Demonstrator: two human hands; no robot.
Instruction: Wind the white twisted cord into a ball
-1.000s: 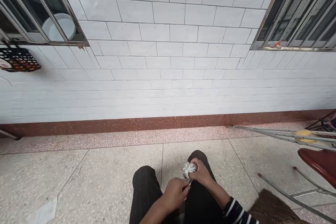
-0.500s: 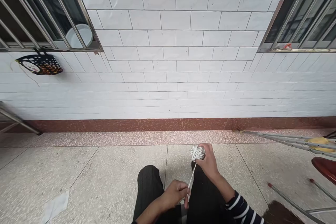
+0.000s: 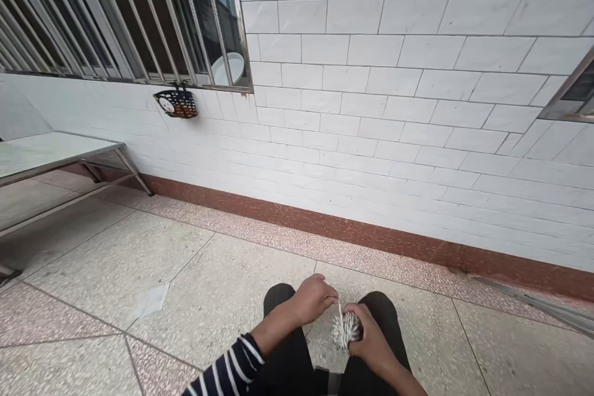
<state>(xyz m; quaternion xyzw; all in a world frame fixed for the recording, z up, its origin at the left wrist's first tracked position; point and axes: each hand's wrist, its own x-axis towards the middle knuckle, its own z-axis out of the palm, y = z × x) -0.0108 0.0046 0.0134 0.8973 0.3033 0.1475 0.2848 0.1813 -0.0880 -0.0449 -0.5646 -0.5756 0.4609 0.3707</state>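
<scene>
A ball of white and grey cord (image 3: 344, 330) sits in my right hand (image 3: 369, 337), whose fingers curl round its right side. My left hand (image 3: 315, 298) is closed in a pinch on the cord's loose strand (image 3: 340, 309), just above and left of the ball. That strand runs down from the pinching fingers across the face of the ball. Both hands are over my lap, between my dark-trousered knees. The far side of the ball is partly hidden by my right hand.
A metal-legged table (image 3: 60, 151) stands at the left by the white tiled wall (image 3: 371, 111). A patterned basket (image 3: 176, 103) hangs below the barred window. On the speckled floor lies a pale sheet (image 3: 151, 301). Metal poles (image 3: 533, 300) rest along the wall base at right.
My view has turned left. My left hand has risen from below the ball to above it, still pinching the strand. The ball, in my right hand, is now lower, between my knees.
</scene>
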